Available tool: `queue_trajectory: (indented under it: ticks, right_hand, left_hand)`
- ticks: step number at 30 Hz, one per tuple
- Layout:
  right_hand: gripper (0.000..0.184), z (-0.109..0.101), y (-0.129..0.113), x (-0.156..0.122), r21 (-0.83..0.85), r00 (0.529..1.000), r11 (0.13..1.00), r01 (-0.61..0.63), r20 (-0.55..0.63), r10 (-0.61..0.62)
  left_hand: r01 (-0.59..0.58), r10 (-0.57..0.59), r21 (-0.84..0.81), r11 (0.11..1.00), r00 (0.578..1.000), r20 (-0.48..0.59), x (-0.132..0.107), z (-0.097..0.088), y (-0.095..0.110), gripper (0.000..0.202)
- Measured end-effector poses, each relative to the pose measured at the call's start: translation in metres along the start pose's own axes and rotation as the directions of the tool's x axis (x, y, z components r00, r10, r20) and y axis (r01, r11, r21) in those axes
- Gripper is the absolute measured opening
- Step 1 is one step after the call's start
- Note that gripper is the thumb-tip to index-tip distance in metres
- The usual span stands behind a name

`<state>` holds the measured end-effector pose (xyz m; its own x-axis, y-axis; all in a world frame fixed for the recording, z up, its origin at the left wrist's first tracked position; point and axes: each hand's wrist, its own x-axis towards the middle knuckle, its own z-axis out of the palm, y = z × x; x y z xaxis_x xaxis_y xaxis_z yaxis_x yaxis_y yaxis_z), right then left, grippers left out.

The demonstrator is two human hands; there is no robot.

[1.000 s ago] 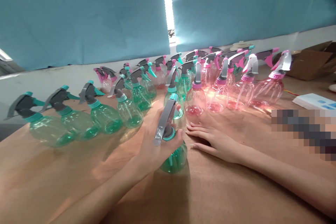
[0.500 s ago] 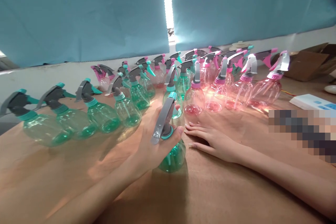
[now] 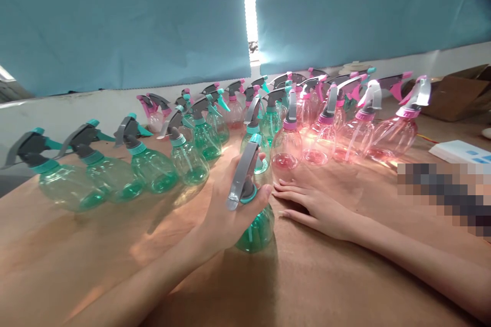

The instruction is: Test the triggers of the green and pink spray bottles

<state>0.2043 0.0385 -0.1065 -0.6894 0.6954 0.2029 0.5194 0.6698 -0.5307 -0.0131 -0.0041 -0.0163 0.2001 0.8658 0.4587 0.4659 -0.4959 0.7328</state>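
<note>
My left hand (image 3: pixel 226 209) is wrapped round the neck of a green spray bottle (image 3: pixel 256 230), which stands upright on the wooden table (image 3: pixel 307 286). Its grey trigger head with a turquoise nozzle rises above my fingers; part of the bottle is hidden by the hand. To the right, my right hand (image 3: pixel 318 208) lies flat on the tabletop, fingers stretched out and holding nothing. Just beyond its fingertips stands a pink spray bottle (image 3: pixel 287 148). Another green spray bottle (image 3: pixel 251 135) is partly hidden behind the held one.
Several green spray bottles (image 3: pixel 153 168) line the left side. Several pink spray bottles (image 3: pixel 353 138) stand at the right, with more of both colours behind. A white device (image 3: pixel 456 152) and a cardboard box (image 3: pixel 458 93) are farther right. Blue sheeting (image 3: pixel 126 20) hangs at the back.
The whole view has shifted slightly, so everything appears a little farther right. Both hands keep their pose, the left still round the green spray bottle.
</note>
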Motion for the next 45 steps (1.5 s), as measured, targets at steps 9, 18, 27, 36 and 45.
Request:
queue_trajectory:
  ticks: [9,18,27,36,45]
  right_hand:
    - [0.054,-0.0009,-0.0005,0.0014,-0.029,1.0,1.0,-0.001,0.024,0.002]
    - [0.052,-0.0006,-0.0008,0.0009,0.003,1.0,1.0,0.012,-0.007,-0.012]
    - [0.052,0.0006,0.0007,0.0003,0.006,1.0,1.0,0.006,-0.011,-0.006]
    - [0.052,0.0001,0.0005,0.0009,-0.003,1.0,1.0,0.006,-0.001,-0.006]
    - [0.052,0.0009,0.0006,0.0004,-0.005,1.0,1.0,0.007,-0.012,-0.007]
  left_hand:
    - [-0.004,0.004,-0.009,1.0,1.0,0.023,0.0,-0.0004,-0.0044,0.035]
    - [0.013,-0.012,-0.034,0.999,0.999,0.036,0.0007,-0.0007,-0.0036,0.034]
    - [0.007,-0.006,-0.009,1.0,1.0,0.022,0.001,0.0012,-0.0018,0.036]
    - [0.013,-0.013,-0.006,1.0,1.0,0.017,0.0008,0.0014,-0.0008,0.035]
    - [0.014,-0.014,-0.002,1.0,1.0,0.02,0.001,0.001,0.0012,0.036]
